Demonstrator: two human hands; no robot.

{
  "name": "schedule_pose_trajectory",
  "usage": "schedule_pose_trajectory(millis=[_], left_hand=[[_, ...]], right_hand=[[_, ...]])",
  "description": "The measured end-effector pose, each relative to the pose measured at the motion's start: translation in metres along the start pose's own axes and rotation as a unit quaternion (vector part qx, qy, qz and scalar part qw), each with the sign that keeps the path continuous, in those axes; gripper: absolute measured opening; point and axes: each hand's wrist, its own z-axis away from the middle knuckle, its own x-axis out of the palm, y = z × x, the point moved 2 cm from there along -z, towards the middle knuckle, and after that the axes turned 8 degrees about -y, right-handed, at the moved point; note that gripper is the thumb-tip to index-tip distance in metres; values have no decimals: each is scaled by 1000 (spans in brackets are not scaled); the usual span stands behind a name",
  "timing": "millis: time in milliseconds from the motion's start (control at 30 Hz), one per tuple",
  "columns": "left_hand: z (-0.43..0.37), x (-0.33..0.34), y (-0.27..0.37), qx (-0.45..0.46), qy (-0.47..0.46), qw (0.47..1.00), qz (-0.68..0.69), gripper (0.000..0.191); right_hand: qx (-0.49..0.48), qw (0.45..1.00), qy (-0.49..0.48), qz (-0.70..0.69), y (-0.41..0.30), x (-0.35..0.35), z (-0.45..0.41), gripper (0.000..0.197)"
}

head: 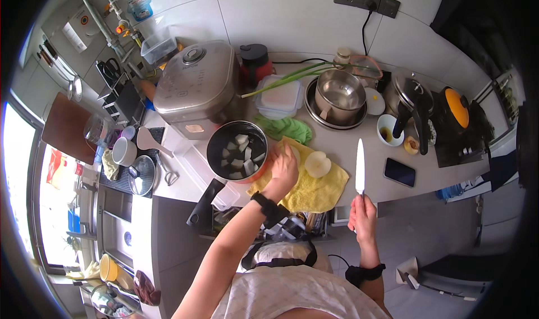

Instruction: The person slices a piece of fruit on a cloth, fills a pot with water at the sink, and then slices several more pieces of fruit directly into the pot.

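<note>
In my right hand [363, 218] is a kitchen knife [360, 167], its blade pointing up and away, out past the counter's front edge. My left hand [284, 167] is at the right rim of a dark-lined saucepan [217, 144], over a yellow cloth [311, 194]. A pale piece of fruit or vegetable [295, 152] partly shows behind its fingers; whether they grip it is hidden. Several white chunks [237, 163] lie inside the saucepan, whose black handle [206, 203] juts over the front edge. On the cloth rests a pale, peeled half [318, 165].
A rice cooker [198, 83] stands behind the saucepan, with a green cloth [286, 128] to its right. Further right are a steel pot [340, 89], a small white bowl [389, 130], a phone [399, 172] and a pressure cooker [406, 91]. Below the counter, a drawer [278, 228] is pulled out.
</note>
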Motion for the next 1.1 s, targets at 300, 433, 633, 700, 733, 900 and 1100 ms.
schedule_pose_trajectory(millis=[300, 433, 633, 700, 733, 900, 1100], left_hand=[[3, -16, 6, 20, -116, 992, 34, 36], [17, -29, 4, 18, -91, 991, 92, 31], [65, -99, -34, -168, -22, 673, 720, 35], [68, -109, -56, -171, -13, 635, 753, 32], [71, -118, -62, -185, 9, 637, 748, 28], [78, -129, -100, -206, 88, 641, 734, 25], [80, -136, -108, -197, 136, 726, 644, 23]], right_hand=[[-13, 999, -39, 32, 16, 5, -12, 26], [-95, 980, -45, 171, 29, 34, -39, 27], [-277, 900, -87, 326, -9, 109, -22, 17], [-331, 876, -123, 329, -6, 129, -22, 17], [-334, 861, -143, 357, -4, 136, -23, 17], [-339, 833, -177, 399, -12, 169, -25, 16], [-300, 827, -184, 438, -20, 212, -33, 15]])
